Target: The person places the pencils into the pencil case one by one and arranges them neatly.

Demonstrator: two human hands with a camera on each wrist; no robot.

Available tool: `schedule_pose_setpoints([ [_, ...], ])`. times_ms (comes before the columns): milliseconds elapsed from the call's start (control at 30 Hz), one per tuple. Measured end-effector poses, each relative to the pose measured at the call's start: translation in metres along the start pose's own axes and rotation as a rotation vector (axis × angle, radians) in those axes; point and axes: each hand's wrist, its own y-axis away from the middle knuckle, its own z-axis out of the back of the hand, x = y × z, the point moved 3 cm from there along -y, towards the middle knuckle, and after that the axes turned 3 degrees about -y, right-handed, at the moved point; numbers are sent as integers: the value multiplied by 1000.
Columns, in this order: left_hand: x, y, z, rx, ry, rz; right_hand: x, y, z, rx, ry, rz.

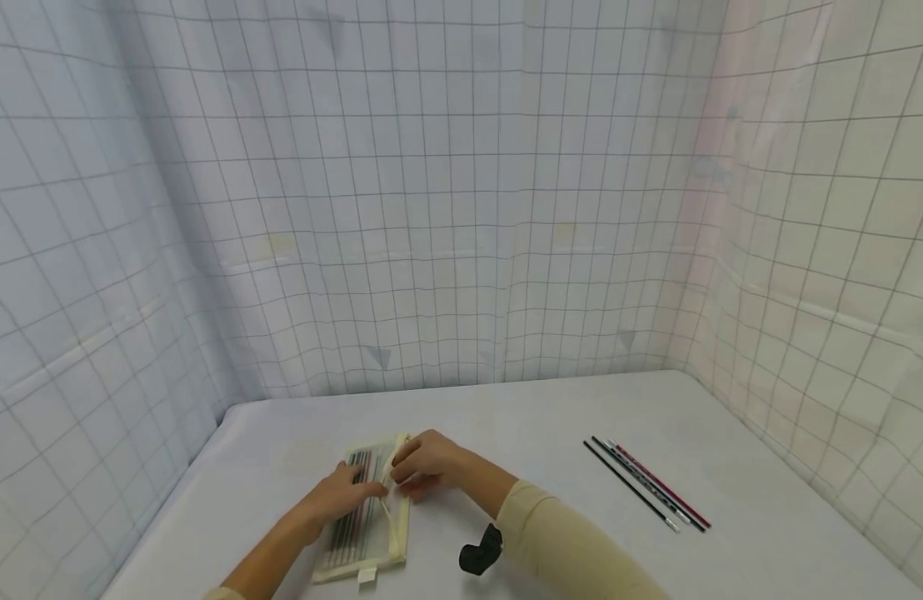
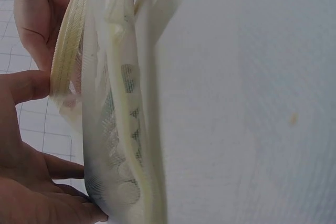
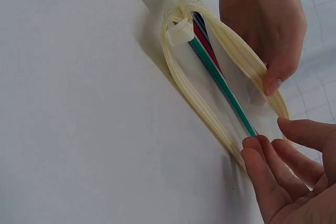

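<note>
A cream mesh zip pouch point(image 1: 364, 546) lies on the table with several pencils inside, seen through the mesh. In the right wrist view its zip opening gapes, and a green pencil point(image 3: 220, 82) lies within beside a red pencil point(image 3: 207, 43). My left hand point(image 1: 334, 500) holds the pouch, thumb on one zip edge and fingers spread over the mesh. At the opening, my right hand point(image 1: 427, 462) has its fingertips at the green pencil's near end, gently bent. The right thumb point(image 3: 304, 129) touches the zip edge.
Several loose pencils point(image 1: 645, 483), black, patterned and red, lie side by side on the right of the white table point(image 1: 521, 433). A small black object point(image 1: 481, 550) shows beside the right sleeve. Gridded white curtains point(image 1: 461, 200) stand behind and at both sides.
</note>
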Motion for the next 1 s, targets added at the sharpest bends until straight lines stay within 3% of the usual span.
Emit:
schedule_pose_setpoints([
  [400, 1, 1, -1, -5, 6, 6, 1, 10, 29, -15, 38, -12],
  [1000, -1, -2, 1, 22, -10, 7, 1, 34, 98, -66, 93, -36],
])
